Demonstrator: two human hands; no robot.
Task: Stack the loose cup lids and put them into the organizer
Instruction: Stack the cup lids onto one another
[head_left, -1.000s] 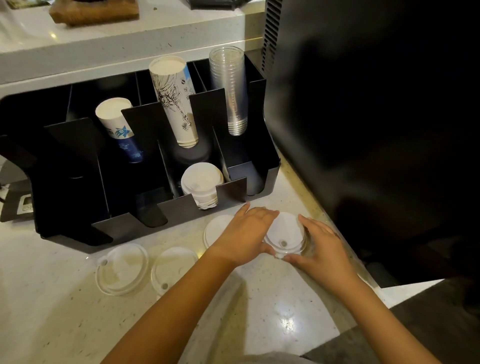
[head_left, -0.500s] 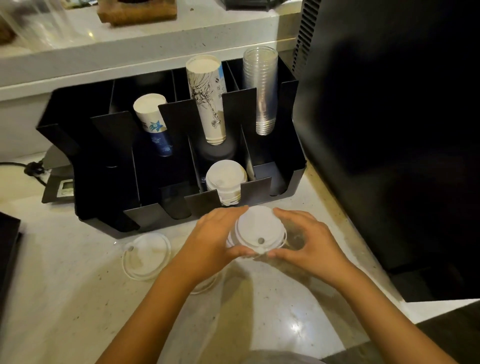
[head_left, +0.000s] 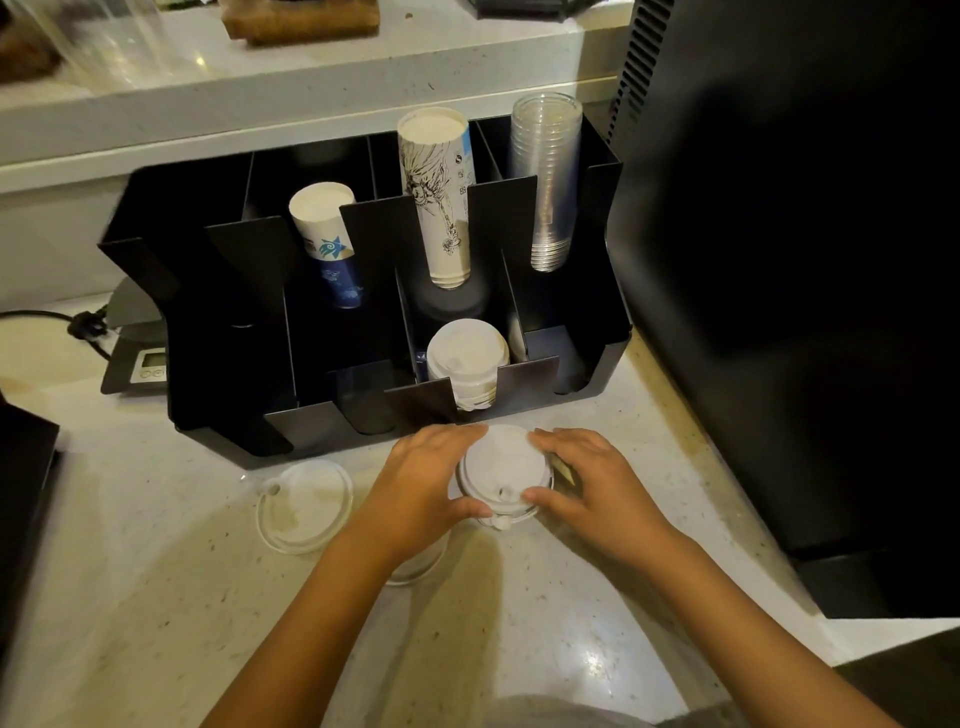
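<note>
Nearest the camera, two bare forearms reach forward over a pale speckled surface (head_left: 156, 623). The left hand (head_left: 421, 483) and right hand (head_left: 587, 483) close from either side on a small stack of white lids (head_left: 501, 473), fingers curled round its rim and thumbs at the near edge; whether the stack rests on the surface or is lifted just off it cannot be told. Partly hidden under the left wrist lies a clear lid (head_left: 421, 564), flat on the surface. Left of it, apart from the hands, a second clear lid (head_left: 304, 506) lies flat with its tab toward the far left. Just beyond the hands stands a black organizer (head_left: 171, 291) with several compartments. In its front row, a stack of white lids sits on edge (head_left: 465, 364) in the compartment second from the right, directly behind the held stack. Farther back, a short stack of blue-printed paper cups (head_left: 327, 244), a tall stack of sketched paper cups (head_left: 439, 197) and a stack of clear cups (head_left: 545, 182) lean in the rear compartments. A small scale (head_left: 137, 358) sits behind the organizer's left end, and a dark machine (head_left: 805, 260) stands to the right.
</note>
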